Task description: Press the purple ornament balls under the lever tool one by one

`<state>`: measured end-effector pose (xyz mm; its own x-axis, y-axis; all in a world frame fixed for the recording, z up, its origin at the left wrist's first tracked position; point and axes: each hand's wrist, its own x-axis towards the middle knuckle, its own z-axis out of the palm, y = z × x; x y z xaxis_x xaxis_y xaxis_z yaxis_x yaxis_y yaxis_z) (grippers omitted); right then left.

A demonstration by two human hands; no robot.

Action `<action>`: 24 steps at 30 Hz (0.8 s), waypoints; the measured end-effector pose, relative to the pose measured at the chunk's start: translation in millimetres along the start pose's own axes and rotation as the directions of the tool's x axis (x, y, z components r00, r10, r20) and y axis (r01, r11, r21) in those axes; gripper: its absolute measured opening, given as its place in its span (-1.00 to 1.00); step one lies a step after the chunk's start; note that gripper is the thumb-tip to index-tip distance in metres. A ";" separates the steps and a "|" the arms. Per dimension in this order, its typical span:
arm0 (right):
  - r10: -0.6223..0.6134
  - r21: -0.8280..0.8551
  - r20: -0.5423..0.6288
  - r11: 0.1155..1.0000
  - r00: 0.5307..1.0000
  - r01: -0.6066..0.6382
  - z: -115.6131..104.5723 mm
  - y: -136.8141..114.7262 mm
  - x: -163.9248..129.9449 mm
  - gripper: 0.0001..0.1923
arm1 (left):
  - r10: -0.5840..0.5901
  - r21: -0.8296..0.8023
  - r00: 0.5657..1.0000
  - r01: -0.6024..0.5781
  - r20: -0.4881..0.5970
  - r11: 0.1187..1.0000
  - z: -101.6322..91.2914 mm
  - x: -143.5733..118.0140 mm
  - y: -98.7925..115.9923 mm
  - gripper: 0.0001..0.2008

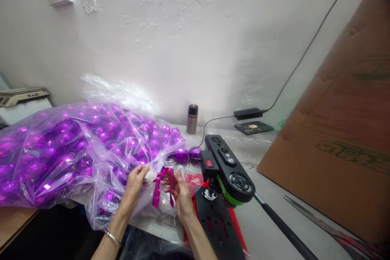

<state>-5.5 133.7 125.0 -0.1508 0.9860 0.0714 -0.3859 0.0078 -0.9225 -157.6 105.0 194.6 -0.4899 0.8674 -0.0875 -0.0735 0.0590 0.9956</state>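
My left hand [137, 175] is closed with thumb and fingers pinched on a small whitish thing [150, 174], too blurred to name. Magenta ribbon [156, 193] hangs in loops and loose ends between my two hands. The fingers of my right hand [180, 195] are curled round part of that ribbon, the palm turned toward it. Just behind and left of the hands, a big clear plastic bag [100, 162] lies full of shiny purple balls [65, 134]. Two purple balls, one of them this ball [180, 155], show at the bag's right end.
Close on the right stands a black and green machine [227, 166] with a red switch and a lever [286, 227]. Behind are a dark bottle [191, 119], a phone [254, 127] and a power adapter [248, 113]. A cardboard box [338, 138] and scissors [317, 213] are at right.
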 end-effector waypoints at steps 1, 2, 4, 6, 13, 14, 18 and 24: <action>-0.044 -0.068 0.003 0.997 0.999 0.044 1.3 -0.6 -1.7 -0.17 | 0.002 0.004 1.000 -0.002 0.001 1.000 0.7 -0.3 -0.2 -0.37; -0.099 -0.151 0.007 0.984 0.995 0.099 2.3 -1.2 -2.5 -0.23 | 0.005 0.008 1.000 -0.005 0.002 1.000 1.3 -0.7 -0.3 -0.37; -0.220 -0.309 0.041 0.925 0.975 0.222 2.9 -2.4 -1.6 -0.40 | 0.015 0.018 1.000 -0.016 0.009 1.000 2.4 -1.6 -0.2 -0.38; -0.320 -0.437 0.129 0.831 0.939 0.344 1.9 -3.2 1.6 -0.69 | 0.027 0.026 0.999 -0.027 0.018 0.999 2.6 -2.2 0.2 -0.37; -0.383 -0.620 0.422 0.539 0.822 0.570 -9.5 5.5 8.1 -0.82 | 0.045 0.037 0.999 -0.046 0.019 0.998 -1.5 0.3 -0.4 -0.38; -0.373 -0.623 0.431 0.537 0.822 0.570 -11.5 7.8 7.6 -0.81 | 0.046 0.035 0.999 -0.047 0.014 0.998 -1.7 0.7 -0.7 -0.38; -0.303 -0.597 0.378 0.643 0.875 0.480 -18.6 18.4 9.5 -0.74 | 0.042 0.024 0.999 -0.042 0.007 0.999 -0.6 0.0 -1.5 -0.38; -0.014 -0.284 0.024 0.959 1.000 0.020 -14.7 49.5 24.1 -0.64 | 0.030 -0.016 0.999 -0.030 -0.012 0.999 0.9 -4.8 -4.4 -0.35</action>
<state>-14.9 160.2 75.5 -0.1673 0.9815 0.0933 -0.1142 0.0747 -0.9906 -154.1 101.0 190.6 -0.5019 0.8629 -0.0585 -0.0724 0.0255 0.9971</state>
